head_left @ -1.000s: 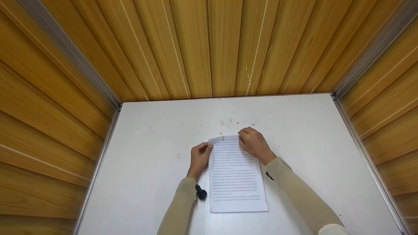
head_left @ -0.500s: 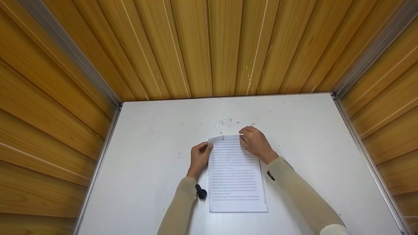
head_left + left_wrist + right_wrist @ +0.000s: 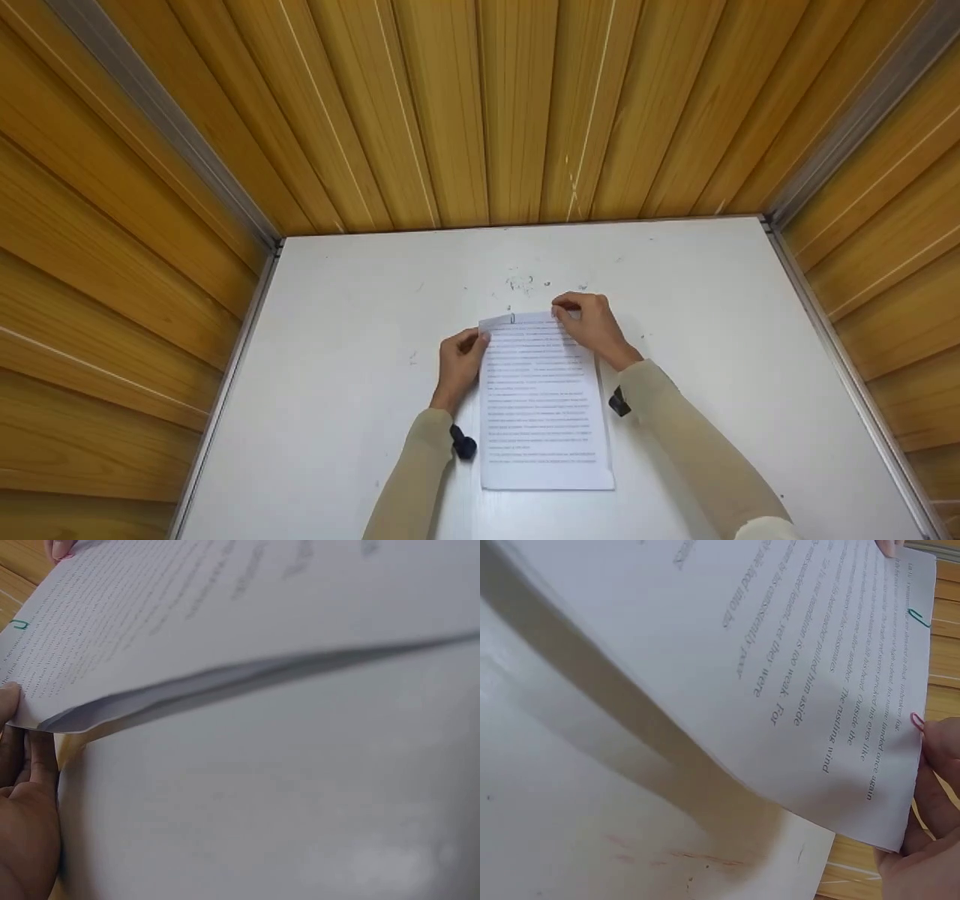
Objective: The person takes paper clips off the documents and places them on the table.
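A stack of printed paper sheets [image 3: 540,420] lies with its top edge raised off the table. My left hand [image 3: 459,367] pinches the upper left edge, thumb in front and fingers behind, as the left wrist view also shows. A green paper clip [image 3: 919,618] sits on the top edge, between my hands. Right of it, a pink paper clip [image 3: 916,720] straddles the same edge. My right hand [image 3: 594,324] pinches the outer end of this pink clip between thumb and fingers, with some fingers behind the sheets. The clip's outer end is hidden by the thumb.
The white table [image 3: 360,300] has small dark marks beyond the paper. Yellow wood-look panels [image 3: 517,112] wall the back and both sides, with metal rails at the corners. Black straps with a small device [image 3: 463,444] sit at the wrists.
My right hand has shifted slightly right along the top edge and its fingers have turned, uncovering more of the upper right paper. My left hand stays at the left edge.
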`<action>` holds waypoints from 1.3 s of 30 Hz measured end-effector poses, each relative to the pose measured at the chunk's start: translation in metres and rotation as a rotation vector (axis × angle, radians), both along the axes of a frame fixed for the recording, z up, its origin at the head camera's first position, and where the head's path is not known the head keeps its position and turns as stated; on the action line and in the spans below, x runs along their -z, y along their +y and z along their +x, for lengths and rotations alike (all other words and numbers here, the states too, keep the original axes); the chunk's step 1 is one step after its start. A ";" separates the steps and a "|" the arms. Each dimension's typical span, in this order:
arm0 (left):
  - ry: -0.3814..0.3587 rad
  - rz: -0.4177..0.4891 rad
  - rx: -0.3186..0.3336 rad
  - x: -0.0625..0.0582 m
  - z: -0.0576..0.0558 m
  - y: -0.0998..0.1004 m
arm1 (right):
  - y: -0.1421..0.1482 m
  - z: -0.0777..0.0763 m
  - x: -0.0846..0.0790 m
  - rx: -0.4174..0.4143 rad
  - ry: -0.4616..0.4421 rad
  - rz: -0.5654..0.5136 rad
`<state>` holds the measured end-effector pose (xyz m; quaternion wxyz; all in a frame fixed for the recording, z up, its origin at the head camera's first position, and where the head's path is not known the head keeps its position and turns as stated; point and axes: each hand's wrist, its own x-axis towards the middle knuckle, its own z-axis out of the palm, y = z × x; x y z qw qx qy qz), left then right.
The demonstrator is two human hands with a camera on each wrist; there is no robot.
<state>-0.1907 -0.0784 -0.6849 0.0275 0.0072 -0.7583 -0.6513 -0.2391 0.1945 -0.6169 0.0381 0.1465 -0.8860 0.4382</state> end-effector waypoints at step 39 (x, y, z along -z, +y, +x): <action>0.021 -0.020 -0.011 -0.002 0.001 0.000 | -0.008 -0.001 -0.004 0.073 -0.051 -0.063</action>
